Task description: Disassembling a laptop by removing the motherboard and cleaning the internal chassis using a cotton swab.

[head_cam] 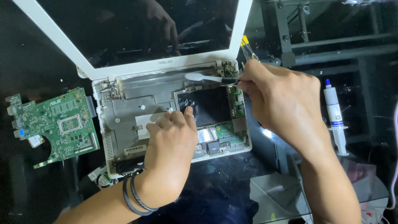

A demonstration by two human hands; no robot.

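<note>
Opened white laptop (174,108) lies mid-bench, lid up, base stripped to the metal tray. Left hand (172,141) rests flat-ish on the tray, fingers loosely curled, index tip pressing near the edge of the black pad (207,105); it grips nothing, just steadies the case. Right hand (277,97) is pinched closed on a slim tool (209,78) w/ a pale flat tip, which lies across the top edge of the base by the right hinge (224,65).

Doing this well, imo: keep the left hand bearing down so the case can't slide, work the tool tip at a shallow angle, light pressure only, and stay off the small green board (237,101) at the right side.

Bench (37,54) is dark, glossy, reflective. Removed green circuit board (52,126) sits left of the laptop, apart from it. White syringe (335,116) w/ blue cap lies to the right. A yellow-handled tool (247,46) lies near the hinge. Dark metal frame (315,41) at the back right; room dim.
</note>
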